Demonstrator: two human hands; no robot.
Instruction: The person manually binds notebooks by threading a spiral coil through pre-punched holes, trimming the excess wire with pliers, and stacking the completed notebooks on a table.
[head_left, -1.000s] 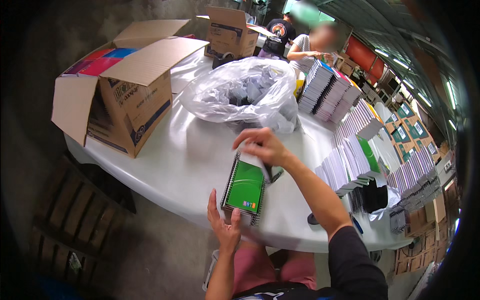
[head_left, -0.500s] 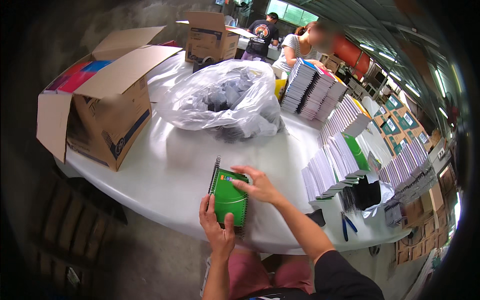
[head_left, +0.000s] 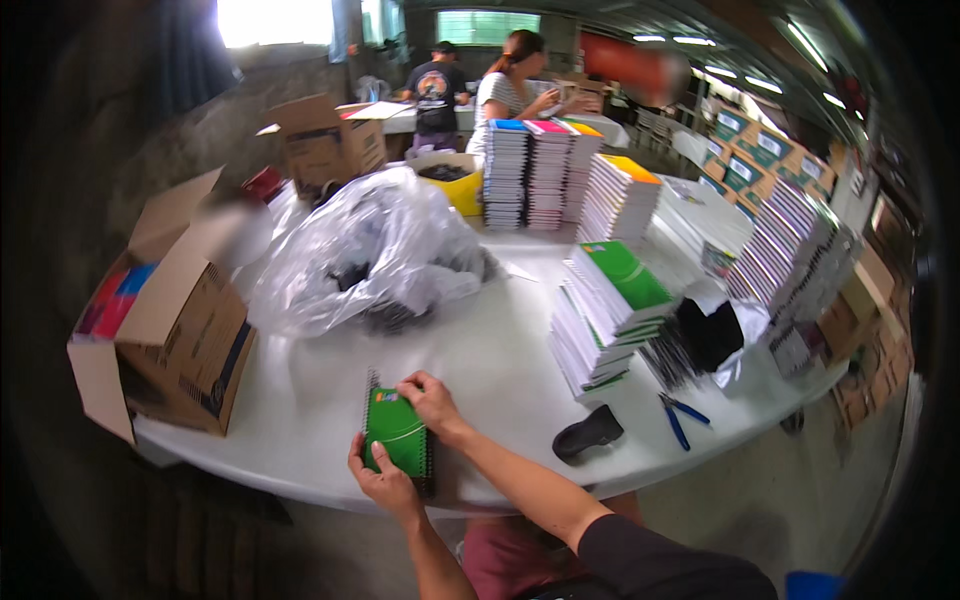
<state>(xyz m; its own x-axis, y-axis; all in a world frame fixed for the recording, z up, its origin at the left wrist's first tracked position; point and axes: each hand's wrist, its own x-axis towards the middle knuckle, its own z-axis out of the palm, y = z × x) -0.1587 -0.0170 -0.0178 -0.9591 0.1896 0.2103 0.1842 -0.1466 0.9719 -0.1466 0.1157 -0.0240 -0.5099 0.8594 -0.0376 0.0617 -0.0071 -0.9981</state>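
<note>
Now gripping the green notebook (head_left: pixel 402 432) just inside the near edge of the bench (head_left: pixel 505 375): low on the left with the left hand (head_left: pixel 385 485), far right corner with the right hand (head_left: pixel 434 408), seemingly for steadiness! Hard to tell exact fingertip contact.

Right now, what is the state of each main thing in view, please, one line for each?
Green notebook: closed, both hands on it
Left hand: thumb on its cover
Right hand: at its upper right
Near cardboard box: open, coloured items inside
Far cardboard box: open, flaps spread
Plastic bag: crumpled, dark contents
Yellow container: open-topped, dark contents
Green-topped stack: leaning, uneven
Blue-topped stack: upright
Pliers: lying flat, handles apart
</note>
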